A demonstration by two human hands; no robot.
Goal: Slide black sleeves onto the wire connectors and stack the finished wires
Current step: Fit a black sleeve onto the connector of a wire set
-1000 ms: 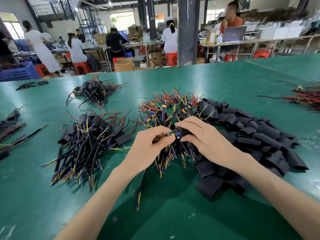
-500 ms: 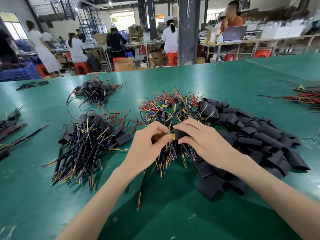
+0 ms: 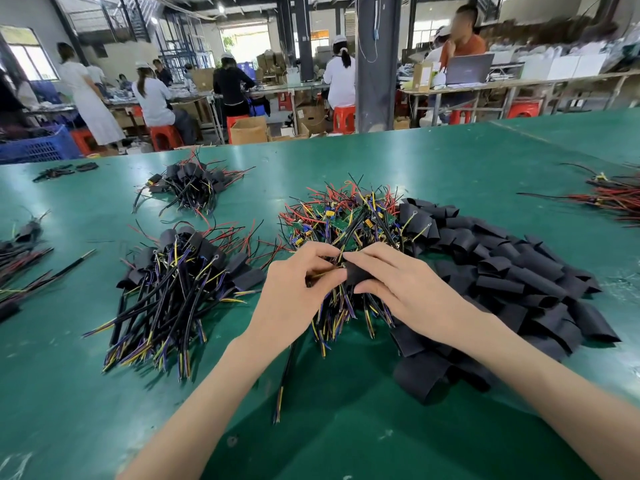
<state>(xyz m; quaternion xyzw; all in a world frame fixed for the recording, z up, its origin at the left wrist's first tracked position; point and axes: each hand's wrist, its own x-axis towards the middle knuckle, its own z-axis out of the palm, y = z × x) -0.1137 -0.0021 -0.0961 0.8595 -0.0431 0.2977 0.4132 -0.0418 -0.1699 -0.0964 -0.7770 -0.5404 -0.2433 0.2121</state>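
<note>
My left hand [image 3: 298, 292] pinches a wire assembly at its connector end, and the wire's black cable [image 3: 287, 375] hangs down toward me. My right hand [image 3: 398, 285] pinches a black sleeve [image 3: 356, 273] that covers most of the connector. Both hands meet just above the pile of unsleeved wires with small green boards [image 3: 346, 220]. A heap of loose black sleeves [image 3: 502, 271] lies to the right of that pile. The stack of finished sleeved wires [image 3: 173, 285] lies to the left of my hands.
All of it lies on a green table [image 3: 381, 427]. Another sleeved bundle [image 3: 188, 185] sits further back on the left, more wires lie at the left edge [image 3: 20, 258] and red-black wires at the right edge [image 3: 613, 195]. People work at benches behind.
The black sleeve has slid leftward over the connector: the green board and blue part seen between my fingers a second ago are now covered. My hands have drawn closer together.
</note>
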